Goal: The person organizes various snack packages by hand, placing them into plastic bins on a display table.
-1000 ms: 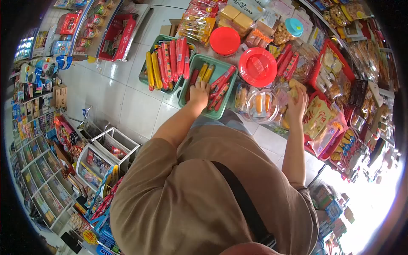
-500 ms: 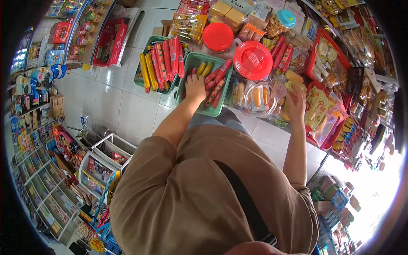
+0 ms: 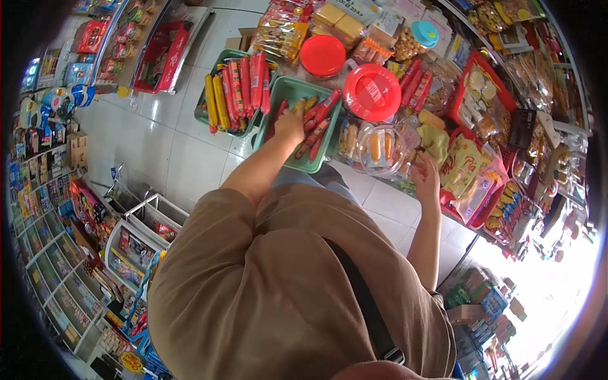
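Now right hand (image 3: pixel 426 177) is off the yellow-green packet (image 3: pixel 434 140), loosely open: packet's let go.
Left hand (image 3: pixel 290 126) in green basket (image 3: pixel 307 164), upper centre; grip unclear.

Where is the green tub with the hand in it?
In the head view, the green tub is just above the middle, with the left hand inside and a red lid close by to its right.

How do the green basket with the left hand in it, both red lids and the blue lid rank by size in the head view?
Green basket
Right red lid
Left red lid
Blue lid
Nearness may explain the middle two's difference.
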Action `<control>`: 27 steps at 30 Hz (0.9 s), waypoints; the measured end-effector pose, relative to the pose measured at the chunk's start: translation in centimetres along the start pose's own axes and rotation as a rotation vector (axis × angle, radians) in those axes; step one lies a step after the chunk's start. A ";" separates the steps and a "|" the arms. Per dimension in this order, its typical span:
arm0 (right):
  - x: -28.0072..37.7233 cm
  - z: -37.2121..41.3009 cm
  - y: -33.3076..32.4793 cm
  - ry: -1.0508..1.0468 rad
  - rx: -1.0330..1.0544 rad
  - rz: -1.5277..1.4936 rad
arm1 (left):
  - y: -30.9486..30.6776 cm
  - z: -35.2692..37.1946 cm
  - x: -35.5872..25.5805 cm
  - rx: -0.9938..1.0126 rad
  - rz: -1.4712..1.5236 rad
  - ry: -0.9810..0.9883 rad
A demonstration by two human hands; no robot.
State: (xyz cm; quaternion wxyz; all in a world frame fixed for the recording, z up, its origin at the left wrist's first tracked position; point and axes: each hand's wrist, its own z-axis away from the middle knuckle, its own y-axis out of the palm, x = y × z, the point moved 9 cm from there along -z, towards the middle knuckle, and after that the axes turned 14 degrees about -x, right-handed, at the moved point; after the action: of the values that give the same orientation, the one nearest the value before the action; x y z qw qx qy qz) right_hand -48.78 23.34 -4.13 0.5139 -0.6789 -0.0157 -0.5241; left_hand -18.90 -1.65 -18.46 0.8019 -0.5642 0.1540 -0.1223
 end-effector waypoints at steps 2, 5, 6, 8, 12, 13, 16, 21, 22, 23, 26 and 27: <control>-0.4 0.5 -0.2 0.023 -0.005 0.028 | 0.7 -0.7 0.6 0.066 0.020 -0.091; -0.5 0.8 -0.5 0.055 0.009 0.033 | 2.5 -1.4 1.6 0.000 0.037 -0.110; -0.4 0.9 -0.6 0.063 0.013 0.018 | 0.0 -0.4 1.1 -0.049 0.073 -0.073; -0.3 0.9 -0.7 0.077 0.012 0.010 | 0.2 -0.3 1.6 -0.117 0.158 0.006; 1.0 0.9 -1.4 0.065 0.000 0.036 | -0.6 -0.1 1.4 -0.164 0.226 0.083; 1.6 1.0 -1.6 0.053 0.000 0.042 | -0.4 -0.1 1.4 -0.149 0.222 0.088; 3.7 0.8 -2.3 0.005 -0.009 0.047 | -1.0 0.3 1.2 -0.127 0.237 0.062; 7.2 0.3 -3.3 -0.136 -0.051 0.034 | -2.4 0.8 2.2 -0.133 0.353 -0.031; 8.7 0.4 -3.7 -0.151 -0.059 0.039 | -3.7 1.1 2.2 -0.112 0.384 -0.047; 10.1 0.5 -4.0 -0.164 -0.068 0.044 | -5.0 1.5 2.2 -0.088 0.415 -0.061; 15.6 0.9 -3.3 -0.210 -0.068 -0.100 | -9.1 2.4 2.5 -0.137 0.527 0.001; 17.3 1.3 -2.3 -0.299 -0.050 -0.085 | -10.5 2.8 2.5 -0.151 0.550 0.031</control>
State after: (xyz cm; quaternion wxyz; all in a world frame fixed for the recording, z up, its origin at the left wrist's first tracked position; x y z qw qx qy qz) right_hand -41.36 16.39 10.16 0.4660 -0.7608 -0.1076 -0.4386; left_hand -15.79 -3.68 -7.94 0.7580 -0.5576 0.3223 0.1028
